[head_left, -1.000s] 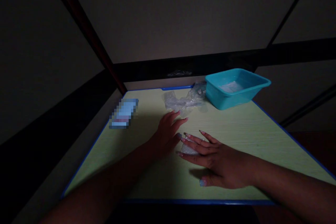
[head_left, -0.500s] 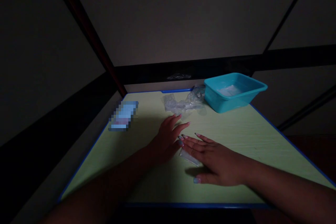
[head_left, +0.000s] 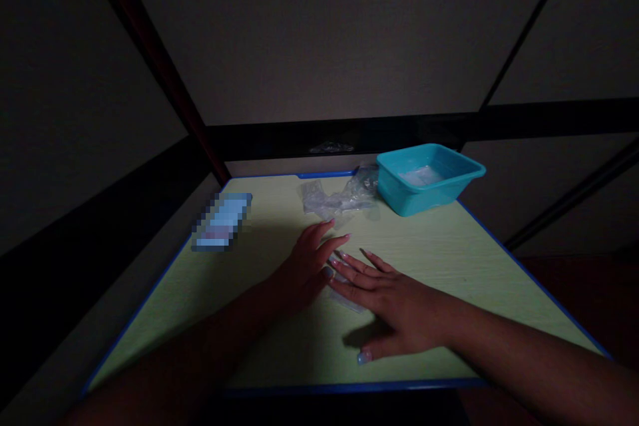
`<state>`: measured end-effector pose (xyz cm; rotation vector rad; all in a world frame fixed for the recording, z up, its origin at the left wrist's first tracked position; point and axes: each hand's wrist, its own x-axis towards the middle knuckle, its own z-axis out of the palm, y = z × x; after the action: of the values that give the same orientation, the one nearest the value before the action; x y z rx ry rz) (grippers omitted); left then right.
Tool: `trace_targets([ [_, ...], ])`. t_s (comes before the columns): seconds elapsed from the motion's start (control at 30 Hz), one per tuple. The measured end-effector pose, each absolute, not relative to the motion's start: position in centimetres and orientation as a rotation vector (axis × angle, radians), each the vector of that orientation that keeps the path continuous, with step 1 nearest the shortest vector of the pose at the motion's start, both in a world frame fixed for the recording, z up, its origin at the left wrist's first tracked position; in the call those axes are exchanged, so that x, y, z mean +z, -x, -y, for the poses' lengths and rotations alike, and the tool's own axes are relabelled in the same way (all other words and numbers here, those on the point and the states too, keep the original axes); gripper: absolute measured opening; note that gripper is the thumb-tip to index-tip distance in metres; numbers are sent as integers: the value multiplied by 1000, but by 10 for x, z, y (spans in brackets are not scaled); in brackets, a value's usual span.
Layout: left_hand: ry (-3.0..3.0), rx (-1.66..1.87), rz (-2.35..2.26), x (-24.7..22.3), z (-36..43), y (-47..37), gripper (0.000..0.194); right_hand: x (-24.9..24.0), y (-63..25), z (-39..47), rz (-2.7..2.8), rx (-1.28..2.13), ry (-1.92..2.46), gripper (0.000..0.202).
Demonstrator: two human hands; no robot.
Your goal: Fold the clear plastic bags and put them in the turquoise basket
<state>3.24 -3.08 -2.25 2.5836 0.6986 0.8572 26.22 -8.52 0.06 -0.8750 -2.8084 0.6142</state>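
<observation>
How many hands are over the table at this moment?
2: the left hand, near the middle of the table, and the right hand, beside it, partly covering a small clear plastic piece. No other hand shows.

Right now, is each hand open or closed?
Left hand: open, beside the small plastic piece.
Right hand: open, fingers spread over that piece.
</observation>
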Motion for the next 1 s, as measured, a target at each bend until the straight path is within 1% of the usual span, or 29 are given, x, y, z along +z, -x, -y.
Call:
trace_targets([
  [0.07, -2588, 853, -713, -22, 30, -32, 71, 4, -263, 84, 2793, 590, 909, 97],
  [0.23, -2597, 863, -715, -20, 30, -33, 71, 7, -263, 83, 2854, 603, 941, 90],
  [0.63, -2590, 880, -671, -22, 30, -33, 69, -1, -263, 86, 2892, 557, 933, 84],
  [0.83, -2594, 888, -682, -21, 31, -34, 70, 2, -266, 83, 2885, 563, 881, 87],
  [0.9, -2603, 882, -700, -20, 33, -34, 67, 6, -268, 80, 2841, 525, 864, 78],
  [1.0, -2631, 853, -735, -18, 35, -35, 56, 8, -269, 76, 2692, 402, 955, 52],
])
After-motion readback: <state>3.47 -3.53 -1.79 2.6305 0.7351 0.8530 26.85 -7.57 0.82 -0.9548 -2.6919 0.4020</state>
